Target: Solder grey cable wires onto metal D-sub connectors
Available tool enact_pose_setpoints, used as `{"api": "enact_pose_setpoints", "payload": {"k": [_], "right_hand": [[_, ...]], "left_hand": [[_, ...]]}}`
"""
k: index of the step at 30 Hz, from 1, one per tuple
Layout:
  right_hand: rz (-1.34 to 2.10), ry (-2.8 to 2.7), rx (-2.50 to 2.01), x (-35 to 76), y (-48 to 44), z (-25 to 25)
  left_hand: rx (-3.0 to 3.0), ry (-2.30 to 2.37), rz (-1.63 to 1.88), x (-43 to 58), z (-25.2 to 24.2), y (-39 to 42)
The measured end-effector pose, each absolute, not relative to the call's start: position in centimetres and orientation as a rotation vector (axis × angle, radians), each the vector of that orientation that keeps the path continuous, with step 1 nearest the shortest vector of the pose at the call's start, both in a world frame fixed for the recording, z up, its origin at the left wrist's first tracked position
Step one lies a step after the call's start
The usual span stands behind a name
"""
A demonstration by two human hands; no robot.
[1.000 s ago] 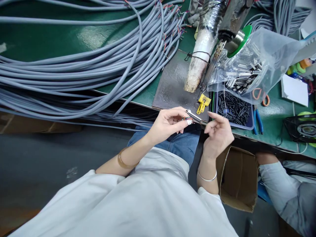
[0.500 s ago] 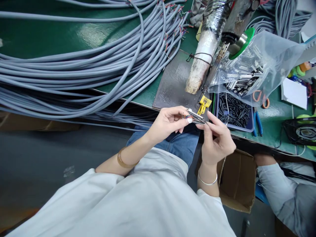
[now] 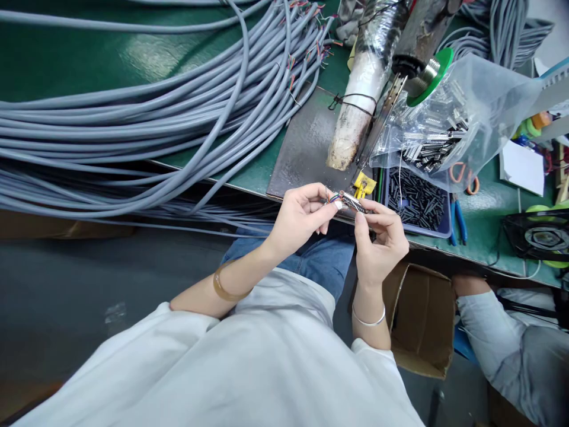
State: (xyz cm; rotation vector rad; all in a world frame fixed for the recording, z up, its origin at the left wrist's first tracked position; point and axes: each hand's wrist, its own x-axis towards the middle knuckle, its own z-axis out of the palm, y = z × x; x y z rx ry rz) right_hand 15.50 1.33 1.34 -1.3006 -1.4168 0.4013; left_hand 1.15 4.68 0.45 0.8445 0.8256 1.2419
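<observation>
Thumb and fingers of my left hand [image 3: 303, 214] are closed on thin coloured wires [image 3: 333, 199] at the left end of a small metal multi-pin connector [image 3: 352, 203]. My right hand [image 3: 380, 240] pinches the connector's right end between thumb and fingers. Held just in front of the bench edge, the connector slopes down to the right. Its finer details are too small to make out. Right behind it, a yellow clip-like piece [image 3: 364, 185] sits on a dark plate [image 3: 297, 157].
Grey cables [image 3: 178, 112] cover the bench's left side. A wrapped soldering iron stand [image 3: 353, 124], a solder spool [image 3: 431, 77], a plastic bag of connectors [image 3: 484, 112], a purple bin [image 3: 438, 232] of black sleeves and blue-handled pliers [image 3: 461, 222] stand right. A co-worker's sleeve [image 3: 493, 332] is at right.
My right hand has come in leftward, its thumb now against the connector. The connector has turned between my fingers. The whole view has shifted slightly.
</observation>
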Motion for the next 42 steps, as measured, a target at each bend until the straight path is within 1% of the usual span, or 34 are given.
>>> {"api": "enact_pose_setpoints", "payload": {"k": [11, 18, 28, 42], "right_hand": [[0.319, -1.486, -1.28, 15.5, 2.5, 0.8], [0.235, -1.52, -1.219, 15.5, 3.2, 1.1], [0.153, -1.585, -1.248, 15.8, 3.4, 1.3], [0.115, -1.596, -1.217, 15.6, 3.9, 2.0]], "left_hand": [[0.88, 0.908, 1.339, 2.0, 0.7, 5.3], [0.928, 0.938, 1.347, 2.1, 1.3, 5.8], [1.097, 1.033, 1.362, 2.3, 0.9, 5.6], [1.114, 1.019, 1.432, 2.2, 1.6, 6.0]]}}
